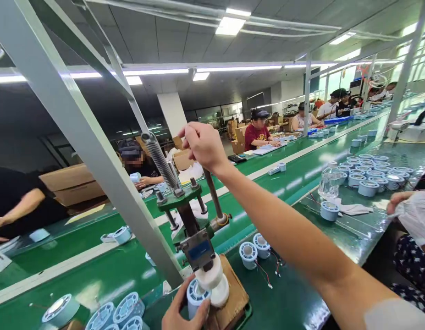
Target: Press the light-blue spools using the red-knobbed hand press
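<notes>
Housing sits between left grip's thumb and fingers.

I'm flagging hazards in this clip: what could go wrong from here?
The left hand holds a blue housing right by the upper white pad, with the right hand on the lever; a downstroke could pinch fingers. The housing seems off to the side of the lower white pad, so it might be pressed crookedly. Loose wires beside the press might snag.
</notes>
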`<state>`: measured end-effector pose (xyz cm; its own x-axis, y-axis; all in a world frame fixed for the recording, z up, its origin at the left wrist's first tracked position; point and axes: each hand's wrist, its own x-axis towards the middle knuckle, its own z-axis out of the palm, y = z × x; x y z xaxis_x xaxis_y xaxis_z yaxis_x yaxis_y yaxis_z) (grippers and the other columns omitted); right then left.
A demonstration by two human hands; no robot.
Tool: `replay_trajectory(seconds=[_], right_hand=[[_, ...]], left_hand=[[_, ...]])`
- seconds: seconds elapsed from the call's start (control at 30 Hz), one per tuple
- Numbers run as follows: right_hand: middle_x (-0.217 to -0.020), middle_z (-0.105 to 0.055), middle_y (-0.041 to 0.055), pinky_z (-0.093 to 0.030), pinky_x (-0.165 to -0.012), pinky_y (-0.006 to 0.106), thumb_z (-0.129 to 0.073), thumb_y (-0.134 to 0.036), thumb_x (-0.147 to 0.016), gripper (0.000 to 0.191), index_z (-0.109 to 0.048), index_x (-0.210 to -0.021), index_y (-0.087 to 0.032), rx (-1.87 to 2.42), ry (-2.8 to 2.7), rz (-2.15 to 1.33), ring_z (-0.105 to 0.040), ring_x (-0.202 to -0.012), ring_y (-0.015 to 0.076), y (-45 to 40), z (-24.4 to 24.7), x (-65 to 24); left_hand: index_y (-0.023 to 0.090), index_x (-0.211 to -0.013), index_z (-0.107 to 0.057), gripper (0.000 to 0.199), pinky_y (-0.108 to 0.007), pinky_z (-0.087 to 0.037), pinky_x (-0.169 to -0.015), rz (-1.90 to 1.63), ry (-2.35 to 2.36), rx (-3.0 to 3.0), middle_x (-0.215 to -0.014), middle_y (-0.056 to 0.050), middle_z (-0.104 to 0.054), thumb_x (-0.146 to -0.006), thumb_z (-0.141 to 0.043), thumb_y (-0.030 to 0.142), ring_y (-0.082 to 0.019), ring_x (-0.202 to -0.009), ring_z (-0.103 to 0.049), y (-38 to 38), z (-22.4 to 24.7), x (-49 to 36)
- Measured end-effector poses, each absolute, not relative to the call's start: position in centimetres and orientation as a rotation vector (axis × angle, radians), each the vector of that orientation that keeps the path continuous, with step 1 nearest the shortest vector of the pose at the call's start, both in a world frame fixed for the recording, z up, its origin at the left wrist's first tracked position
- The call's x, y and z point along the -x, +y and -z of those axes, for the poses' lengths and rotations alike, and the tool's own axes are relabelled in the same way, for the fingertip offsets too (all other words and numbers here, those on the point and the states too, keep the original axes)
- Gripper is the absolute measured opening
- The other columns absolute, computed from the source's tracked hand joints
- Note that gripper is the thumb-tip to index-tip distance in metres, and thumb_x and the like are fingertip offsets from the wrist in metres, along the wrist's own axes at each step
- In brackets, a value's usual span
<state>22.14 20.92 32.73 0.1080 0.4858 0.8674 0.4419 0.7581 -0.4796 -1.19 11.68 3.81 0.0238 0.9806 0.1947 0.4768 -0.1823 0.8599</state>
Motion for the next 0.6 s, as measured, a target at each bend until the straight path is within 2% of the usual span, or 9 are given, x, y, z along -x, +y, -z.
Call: replay_trajectory(seconds=[0.1,0.17,0.33,0.5,0.6], right_hand=[[-0.064,-0.055,-0.0048,-0.040,-0.062,0.018,-0.033,-0.016,-0.097,0.031,-0.059,-0.083,-0.009,0.761,-1.482,-0.086,-0.051,-0.050,0.0033,20.5,-31.7,-21.6],[-0.064,-0.055,-0.0059,-0.038,-0.056,0.016,-0.033,-0.016,-0.097,0.030,-0.060,-0.084,-0.009,0.744,-1.473,-0.109,-0.048,-0.043,0.0011,20.0,-31.3,-21.8],[-0.062,-0.056,-0.0053,-0.035,-0.048,0.014,-0.035,-0.018,-0.097,0.031,-0.062,-0.086,-0.007,0.697,-1.454,-0.121,-0.047,-0.039,-0.0005,21.0,-31.3,-22.1],[-0.074,-0.059,-0.0011,-0.045,-0.055,0.019,-0.032,-0.017,-0.098,0.034,-0.064,-0.094,-0.005,0.736,-1.463,-0.144,-0.053,-0.048,0.0030,17.9,-31.3,-22.5],[-0.094,-0.064,0.0008,-0.053,-0.069,0.023,-0.034,-0.019,-0.099,0.034,-0.066,-0.108,-0.016,0.695,-1.519,-0.046,-0.066,-0.075,0.0092,10.2,-27.8,-23.3]], left_hand=[[0.013,-0.118,-0.065,0.069,-0.046,-0.052,-0.098,-1.261,1.422,-1.629,-0.113,-0.011,-0.073,-0.062,-0.074,0.052,-0.033,-0.106,-0.067,11.4,-3.0,-0.2],[0.013,-0.116,-0.065,0.065,-0.042,-0.054,-0.095,-1.251,1.325,-1.577,-0.113,-0.012,-0.073,-0.062,-0.077,0.045,-0.031,-0.105,-0.068,11.1,-2.9,-1.4],[0.010,-0.110,-0.066,0.051,-0.041,-0.052,-0.095,-1.118,1.155,-1.531,-0.109,-0.014,-0.073,-0.066,-0.077,0.033,-0.030,-0.103,-0.068,11.3,-3.4,-3.2],[0.014,-0.122,-0.060,0.051,-0.041,-0.047,-0.102,-0.962,1.047,-1.647,-0.123,-0.013,-0.068,-0.077,-0.069,0.036,-0.028,-0.114,-0.063,10.2,-3.8,-1.9],[0.017,-0.136,-0.050,0.063,-0.045,-0.041,-0.109,-0.930,1.224,-1.779,-0.135,-0.013,-0.061,-0.079,-0.064,0.040,-0.028,-0.126,-0.055,10.6,-5.4,1.9]])
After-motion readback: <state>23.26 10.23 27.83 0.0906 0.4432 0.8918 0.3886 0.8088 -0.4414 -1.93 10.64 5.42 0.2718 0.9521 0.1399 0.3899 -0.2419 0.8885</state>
